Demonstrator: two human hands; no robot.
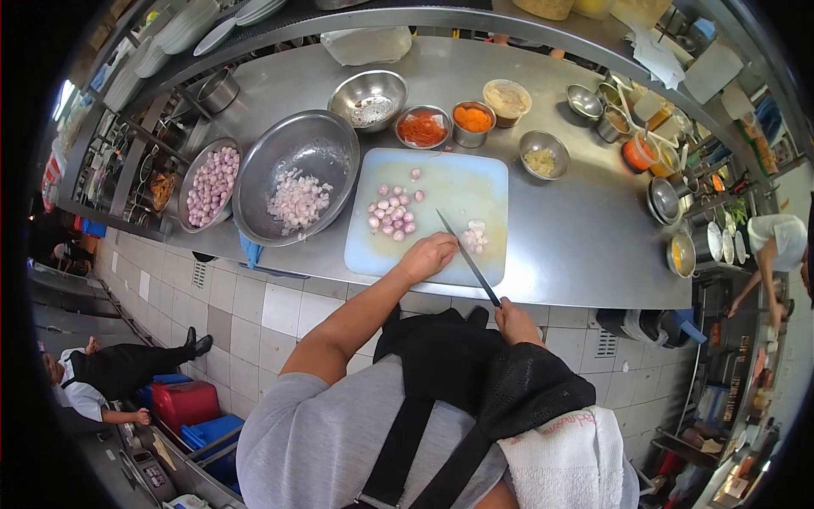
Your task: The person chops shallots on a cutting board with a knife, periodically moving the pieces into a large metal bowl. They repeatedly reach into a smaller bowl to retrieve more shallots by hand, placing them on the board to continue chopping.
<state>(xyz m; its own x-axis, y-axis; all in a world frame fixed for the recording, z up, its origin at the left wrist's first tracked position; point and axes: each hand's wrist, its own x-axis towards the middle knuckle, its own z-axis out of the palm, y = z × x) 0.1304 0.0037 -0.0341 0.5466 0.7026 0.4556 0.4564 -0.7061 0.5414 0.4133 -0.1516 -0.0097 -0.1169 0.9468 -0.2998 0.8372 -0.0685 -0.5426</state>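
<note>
A pale cutting board (458, 182) lies on the steel counter (585, 229). On it sit a cluster of peeled shallots (392, 212) and a small pile of cut pieces (475, 237). My right hand (514, 322) grips the handle of a long knife (465, 254) at the counter's near edge, and the blade runs diagonally across the board. My left hand (428, 254) rests on the board just left of the blade, with its fingers curled toward the cut pieces. Whether it holds a shallot is hidden.
Left of the board stand a large steel bowl of chopped shallots (297, 178) and a bowl of whole peeled shallots (212, 182). Small bowls of red shreds (421, 127), orange paste (472, 120) and minced garlic (543, 157) line the back. Other people work at the far left (93, 382) and right (776, 246).
</note>
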